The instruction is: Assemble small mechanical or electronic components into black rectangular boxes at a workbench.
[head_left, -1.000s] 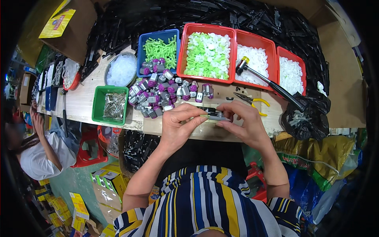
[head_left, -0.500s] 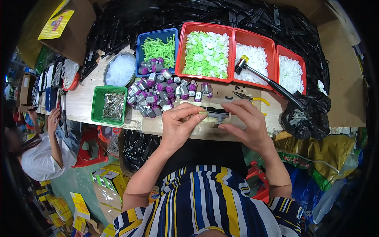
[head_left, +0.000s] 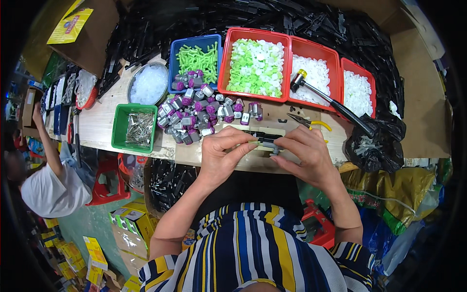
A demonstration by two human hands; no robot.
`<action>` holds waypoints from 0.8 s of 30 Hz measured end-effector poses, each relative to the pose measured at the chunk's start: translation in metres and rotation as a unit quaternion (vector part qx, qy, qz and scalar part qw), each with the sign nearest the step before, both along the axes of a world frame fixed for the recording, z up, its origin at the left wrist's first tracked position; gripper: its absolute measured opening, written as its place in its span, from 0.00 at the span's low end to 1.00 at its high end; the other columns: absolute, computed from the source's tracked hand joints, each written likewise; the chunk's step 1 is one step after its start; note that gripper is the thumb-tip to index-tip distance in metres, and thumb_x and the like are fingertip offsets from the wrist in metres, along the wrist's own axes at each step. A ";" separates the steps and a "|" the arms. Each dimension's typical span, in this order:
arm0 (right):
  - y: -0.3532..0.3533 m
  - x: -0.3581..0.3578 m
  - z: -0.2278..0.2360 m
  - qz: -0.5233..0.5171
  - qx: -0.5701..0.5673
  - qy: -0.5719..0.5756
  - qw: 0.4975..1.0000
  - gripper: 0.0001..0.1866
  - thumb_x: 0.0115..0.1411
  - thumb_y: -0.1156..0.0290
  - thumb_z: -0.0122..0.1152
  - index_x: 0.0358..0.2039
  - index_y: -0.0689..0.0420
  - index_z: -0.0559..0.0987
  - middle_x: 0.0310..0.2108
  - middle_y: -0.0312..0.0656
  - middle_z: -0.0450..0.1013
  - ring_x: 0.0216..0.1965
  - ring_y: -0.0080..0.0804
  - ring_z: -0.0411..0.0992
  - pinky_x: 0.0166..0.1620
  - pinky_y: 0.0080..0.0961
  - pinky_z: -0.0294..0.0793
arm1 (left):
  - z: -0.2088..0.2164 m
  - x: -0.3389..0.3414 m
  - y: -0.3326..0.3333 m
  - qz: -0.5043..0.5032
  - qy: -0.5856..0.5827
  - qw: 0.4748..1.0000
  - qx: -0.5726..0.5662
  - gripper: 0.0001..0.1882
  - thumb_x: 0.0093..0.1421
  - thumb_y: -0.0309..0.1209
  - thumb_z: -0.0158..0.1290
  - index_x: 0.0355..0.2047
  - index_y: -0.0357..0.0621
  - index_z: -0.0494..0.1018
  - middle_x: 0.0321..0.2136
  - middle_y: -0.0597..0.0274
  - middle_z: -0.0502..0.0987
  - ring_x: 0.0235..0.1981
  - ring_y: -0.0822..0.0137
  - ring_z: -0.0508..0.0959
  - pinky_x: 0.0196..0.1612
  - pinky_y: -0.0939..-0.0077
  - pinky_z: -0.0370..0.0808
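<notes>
Close to the table's front edge, both hands work on a small black and grey plastic assembly (head_left: 265, 138) that lies over a pale block or fixture (head_left: 278, 131). My left hand (head_left: 221, 153) pinches at its left end; a pale green piece shows at the fingertips, mostly hidden. The thumb and fingers of my right hand (head_left: 309, 155) close on the grey part (head_left: 274, 148) at its right end. Just beyond lies a heap of grey and purple small motors (head_left: 194, 114). Pliers with yellow handles (head_left: 311, 122) rest behind my right hand.
A hammer (head_left: 331, 101) lies across red bins (head_left: 288, 63) of white and green pieces. Left stand a blue bin (head_left: 170, 65), a round bowl (head_left: 147, 83) and a green bin of metal pins (head_left: 116, 129). A black bag (head_left: 389, 141) sits right. Another person (head_left: 56, 190) works at far left.
My right hand's fingers have moved in and closed on the grey part. My left hand has barely moved. At far left, the other person's arm has reached forward.
</notes>
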State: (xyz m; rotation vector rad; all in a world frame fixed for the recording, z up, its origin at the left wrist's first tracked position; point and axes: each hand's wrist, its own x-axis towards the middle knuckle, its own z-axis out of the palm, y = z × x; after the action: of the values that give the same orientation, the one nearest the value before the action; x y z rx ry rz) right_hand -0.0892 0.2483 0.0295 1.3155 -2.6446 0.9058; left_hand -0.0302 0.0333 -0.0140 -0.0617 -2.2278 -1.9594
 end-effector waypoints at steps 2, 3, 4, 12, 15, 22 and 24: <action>0.002 0.000 0.000 0.004 -0.005 -0.005 1.000 0.17 0.46 0.68 0.74 0.37 0.55 0.81 0.31 0.35 0.73 0.34 0.32 0.72 0.36 0.30 0.62 | 0.000 0.000 0.001 -0.001 0.003 1.000 -0.003 0.07 0.54 0.21 0.62 0.35 0.36 0.83 0.27 0.62 0.79 0.29 0.73 0.74 0.32 0.80 0.69; 0.002 0.000 0.000 0.003 -0.004 -0.004 1.000 0.17 0.46 0.68 0.74 0.37 0.55 0.81 0.31 0.35 0.73 0.34 0.32 0.72 0.36 0.30 0.62 | -0.001 0.000 0.000 -0.005 0.002 1.000 -0.003 0.08 0.53 0.21 0.63 0.35 0.36 0.82 0.28 0.61 0.79 0.30 0.72 0.75 0.32 0.79 0.69; 0.002 0.000 0.001 0.004 0.006 -0.010 1.000 0.17 0.46 0.68 0.74 0.37 0.55 0.81 0.31 0.35 0.73 0.34 0.33 0.72 0.36 0.30 0.62 | -0.001 0.000 -0.001 -0.008 0.000 1.000 -0.004 0.09 0.52 0.21 0.63 0.36 0.36 0.82 0.29 0.60 0.79 0.30 0.72 0.75 0.33 0.79 0.70; 0.015 -0.012 0.001 -0.014 0.066 -0.007 0.998 0.15 0.49 0.67 0.72 0.36 0.56 0.80 0.33 0.38 0.72 0.37 0.36 0.72 0.40 0.34 0.65 | -0.013 0.006 -0.002 0.060 0.221 0.907 -0.353 0.19 0.47 0.28 0.67 0.40 0.40 0.79 0.36 0.57 0.77 0.38 0.59 0.76 0.36 0.68 0.72; 0.016 -0.015 -0.001 -0.013 0.099 -0.009 0.995 0.14 0.50 0.67 0.71 0.36 0.56 0.80 0.34 0.38 0.72 0.38 0.37 0.71 0.40 0.34 0.65 | -0.026 0.009 0.003 0.052 0.272 0.861 -0.426 0.18 0.48 0.30 0.66 0.40 0.41 0.79 0.38 0.59 0.77 0.40 0.59 0.75 0.37 0.66 0.71; 0.009 -0.017 -0.005 0.004 0.118 0.000 0.993 0.13 0.51 0.67 0.69 0.36 0.55 0.79 0.34 0.38 0.70 0.39 0.36 0.70 0.40 0.34 0.65 | -0.039 0.007 0.002 0.035 0.292 0.828 -0.477 0.16 0.52 0.32 0.63 0.41 0.40 0.78 0.40 0.60 0.77 0.42 0.61 0.74 0.38 0.70 0.69; 0.007 -0.017 -0.006 0.008 0.117 0.005 0.993 0.13 0.51 0.67 0.69 0.36 0.55 0.79 0.33 0.37 0.70 0.39 0.35 0.70 0.39 0.34 0.64 | -0.039 0.007 0.001 0.035 0.295 0.827 -0.477 0.17 0.52 0.32 0.63 0.41 0.40 0.78 0.40 0.60 0.77 0.42 0.61 0.74 0.38 0.70 0.69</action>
State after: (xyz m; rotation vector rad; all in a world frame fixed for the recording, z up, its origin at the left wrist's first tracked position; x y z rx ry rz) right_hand -0.1064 0.2549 0.0232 1.3824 -2.8065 0.6012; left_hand -0.0233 0.0342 -0.0533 -0.5997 -2.4023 -0.4732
